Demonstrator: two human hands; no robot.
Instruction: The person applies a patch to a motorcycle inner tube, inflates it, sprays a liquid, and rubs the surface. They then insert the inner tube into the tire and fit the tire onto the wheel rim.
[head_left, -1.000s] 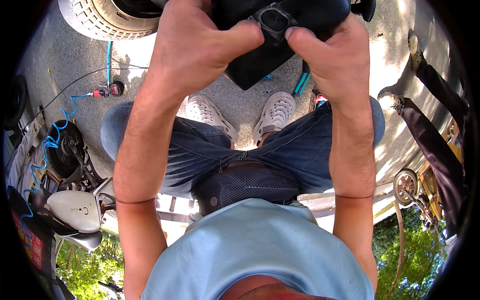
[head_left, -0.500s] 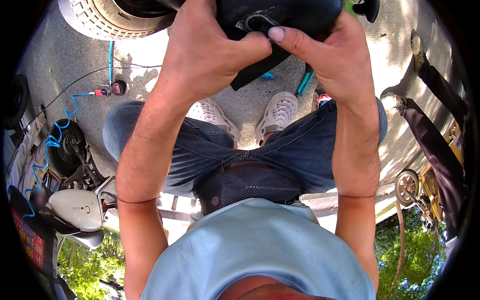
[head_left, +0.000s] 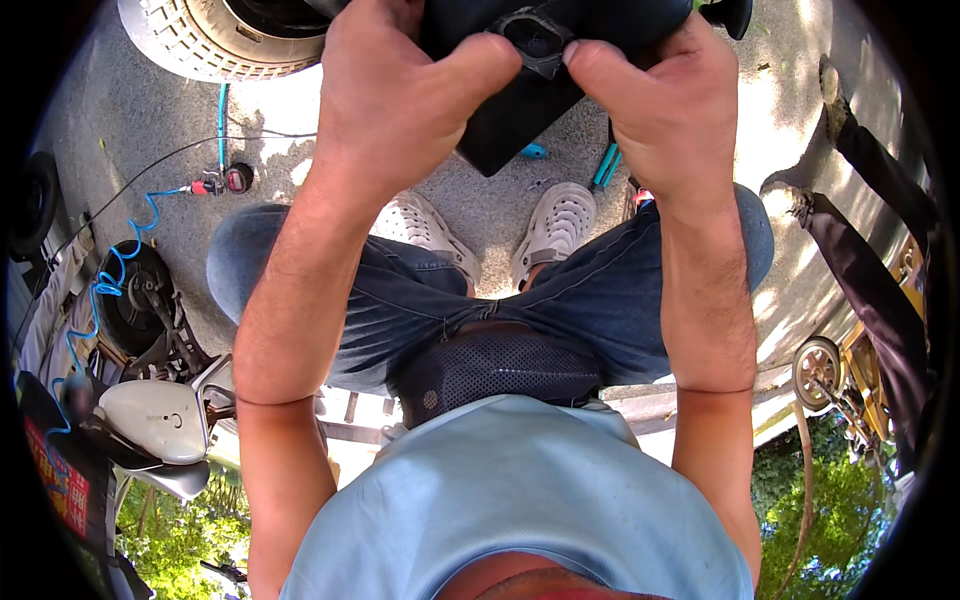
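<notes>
"As you look out from your lap, what's near?"

"A dark pouch (head_left: 500, 367) with a dotted, perforated face, then creased blue jeans (head_left: 620, 290) and my pale, ridged shoes (head_left: 557, 228)."

"And your grip?"

"Farther out, my left hand (head_left: 400, 95) and right hand (head_left: 662, 110) both grasp a smooth black piece (head_left: 525, 115), centred between them, thumbs (head_left: 487, 58) beside its roundish, rough-rimmed spot (head_left: 536, 38)."

"And left?"

"Far left, a tyre (head_left: 195, 42) with chunky, blocky tread."

A blue coiled hose (head_left: 107, 287) hangs near a white scooter (head_left: 155, 420), dark-trousered legs (head_left: 862, 268) opposite.
</notes>
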